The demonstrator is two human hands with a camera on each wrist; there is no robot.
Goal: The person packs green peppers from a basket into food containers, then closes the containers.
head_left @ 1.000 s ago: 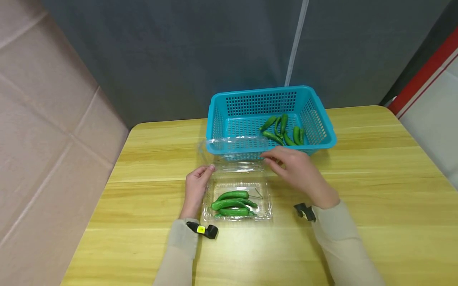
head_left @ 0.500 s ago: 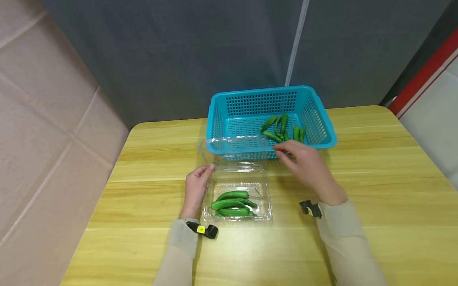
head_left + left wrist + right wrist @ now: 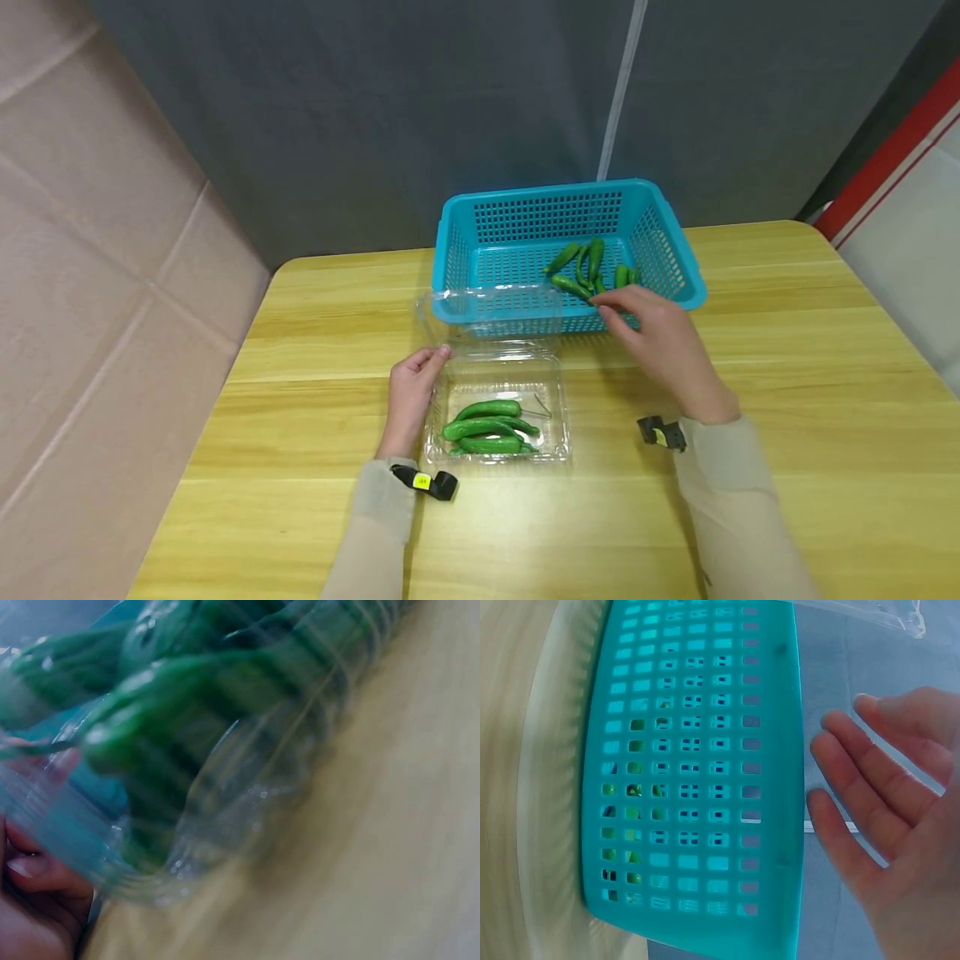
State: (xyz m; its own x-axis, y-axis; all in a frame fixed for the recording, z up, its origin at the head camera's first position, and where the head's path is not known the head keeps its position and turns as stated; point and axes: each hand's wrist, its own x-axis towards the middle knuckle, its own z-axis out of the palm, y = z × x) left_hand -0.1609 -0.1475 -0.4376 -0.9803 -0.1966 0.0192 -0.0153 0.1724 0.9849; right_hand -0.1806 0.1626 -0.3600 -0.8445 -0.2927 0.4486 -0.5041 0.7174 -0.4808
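Note:
A clear plastic clamshell container [image 3: 564, 392] lies with its lid [image 3: 487, 298] folded back, the lid reaching over the near rim of a blue basket [image 3: 540, 193]. Several green chili peppers [image 3: 480, 427] lie in its tray; in the left wrist view the peppers [image 3: 187, 697] show blurred through the plastic. At the container's left side, by the hinge, my left hand [image 3: 408, 393] pinches its edge between thumb and fingers. My right hand [image 3: 663, 346] hovers over the basket's near rim, fingers extended and apart from the thumb, holding nothing in the right wrist view.
Several more green peppers [image 3: 581, 265] lie in the right half of the basket, partly behind my right hand. All this stands on a wooden table [image 3: 300, 375]. A dark grey curtain [image 3: 360, 125] hangs behind it, and a tiled wall [image 3: 112, 292] is on the left.
My right hand has moved away from the lid, rightward and slightly up, to the basket's near rim. The left hand, container and peppers have stayed put.

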